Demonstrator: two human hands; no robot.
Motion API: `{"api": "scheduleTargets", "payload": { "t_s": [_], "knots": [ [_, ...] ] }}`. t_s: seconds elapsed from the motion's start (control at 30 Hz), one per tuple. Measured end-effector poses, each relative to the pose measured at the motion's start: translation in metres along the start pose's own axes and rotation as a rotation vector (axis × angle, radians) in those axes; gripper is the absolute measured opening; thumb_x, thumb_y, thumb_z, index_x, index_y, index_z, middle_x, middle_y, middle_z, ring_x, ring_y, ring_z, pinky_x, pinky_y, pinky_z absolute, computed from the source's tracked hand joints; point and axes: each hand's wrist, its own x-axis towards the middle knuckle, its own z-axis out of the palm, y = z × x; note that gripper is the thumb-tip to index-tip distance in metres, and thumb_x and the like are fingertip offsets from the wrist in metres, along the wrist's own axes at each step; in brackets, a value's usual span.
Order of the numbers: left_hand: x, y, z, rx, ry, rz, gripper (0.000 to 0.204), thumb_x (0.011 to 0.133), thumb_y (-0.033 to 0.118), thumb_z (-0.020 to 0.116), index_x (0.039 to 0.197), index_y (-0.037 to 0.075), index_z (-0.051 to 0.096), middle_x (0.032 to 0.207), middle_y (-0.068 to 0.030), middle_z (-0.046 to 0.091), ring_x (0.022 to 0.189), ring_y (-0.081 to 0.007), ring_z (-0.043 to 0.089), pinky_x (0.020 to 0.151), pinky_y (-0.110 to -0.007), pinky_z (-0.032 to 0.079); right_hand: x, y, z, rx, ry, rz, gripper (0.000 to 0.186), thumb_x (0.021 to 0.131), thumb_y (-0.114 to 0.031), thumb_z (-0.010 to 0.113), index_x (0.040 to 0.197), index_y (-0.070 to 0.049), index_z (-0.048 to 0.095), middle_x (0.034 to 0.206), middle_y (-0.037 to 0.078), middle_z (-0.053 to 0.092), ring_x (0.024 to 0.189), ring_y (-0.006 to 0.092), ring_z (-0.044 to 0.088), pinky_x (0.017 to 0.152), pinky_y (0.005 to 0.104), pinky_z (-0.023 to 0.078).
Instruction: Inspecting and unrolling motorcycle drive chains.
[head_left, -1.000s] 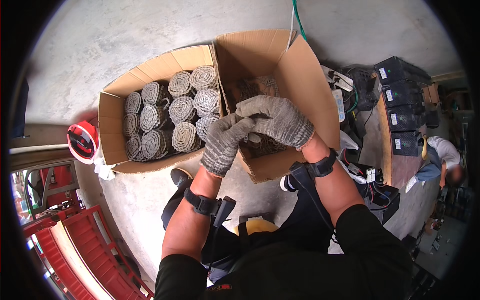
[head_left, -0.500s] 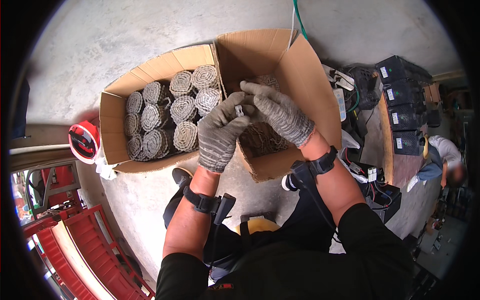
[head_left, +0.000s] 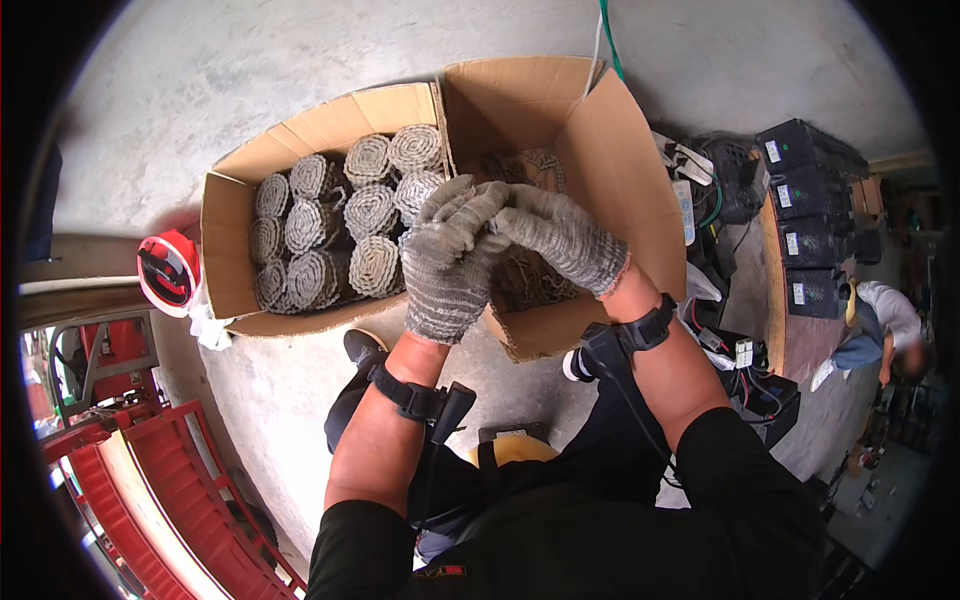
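Note:
My left hand [head_left: 450, 275], in a grey knitted glove, is closed with its fingers curled up at chest height. Against its fingertips press those of my right hand [head_left: 568, 235], gloved alike and pinched. Whatever lies between them is hidden by the gloves. Beneath and to the left, a cardboard box [head_left: 228, 245] holds several tightly rolled metal chains [head_left: 312, 228], set in rows. Both hands are above the near left side of a second cardboard box [head_left: 630, 190], where loose brownish chain [head_left: 530, 285] lies on the bottom, partly covered by my hands.
A red and white helmet [head_left: 168, 275] rests left of the boxes. Black battery-like cases [head_left: 812, 200] are stacked at the right, near cables. A red metal cart bed [head_left: 165, 500] stands lower left. Another person [head_left: 888, 325] is at the far right. A green cord [head_left: 608, 40] hangs behind the boxes.
My left fingers have curled over, and my right fingers have lowered onto them. A small shiny metal piece seen at my left fingertips is now hidden.

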Motion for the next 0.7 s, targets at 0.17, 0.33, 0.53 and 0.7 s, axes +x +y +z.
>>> {"api": "scheduleTargets", "payload": {
  "t_s": [0.17,0.33,0.53,0.7],
  "knots": [
    [0.002,-0.002,-0.001,-0.006,-0.031,0.023,0.041,0.075,0.009,0.078,0.116,0.011,0.071,0.114,-0.0098,0.070,0.112,-0.0325,0.063,0.100,-0.041,0.048,-0.001,-0.007,0.002,-0.131,-0.006,0.032,0.031,0.096,-0.025,0.065,0.115,0.000,0.065,0.101,0.004,0.068,0.094,0.0100,0.062,0.083,0.0261,0.052],
    [0.000,0.000,-0.002,-0.275,-0.141,-0.149,0.047,0.081,0.002,0.074,0.126,0.005,0.064,0.123,-0.0098,0.066,0.112,-0.0229,0.062,0.100,-0.034,0.047,-0.003,-0.012,0.001,-0.218,0.021,0.043,0.029,0.096,-0.026,0.066,0.111,-0.001,0.067,0.098,0.004,0.069,0.092,0.0099,0.062,0.082,0.0261,0.052],
    [0.007,0.011,-0.003,-0.768,-0.181,-0.573,0.045,0.089,0.004,0.067,0.132,-0.004,0.056,0.096,-0.0027,0.066,0.085,-0.0076,0.061,0.078,-0.024,0.053,-0.002,-0.008,-0.012,0.007,0.152,-0.006,0.027,0.099,-0.024,0.061,0.109,0.000,0.069,0.096,0.004,0.070,0.086,0.0112,0.064,0.072,0.0258,0.054],
    [-0.007,-0.007,-0.004,-0.765,-0.194,-0.740,0.032,0.098,0.025,0.063,0.111,-0.004,0.068,0.092,-0.0049,0.071,0.082,-0.0095,0.064,0.078,-0.025,0.053,0.001,-0.016,-0.006,0.045,0.132,-0.029,0.033,0.099,-0.026,0.061,0.119,0.000,0.064,0.095,0.004,0.068,0.076,0.0103,0.062,0.070,0.0256,0.053]
  ]
}}
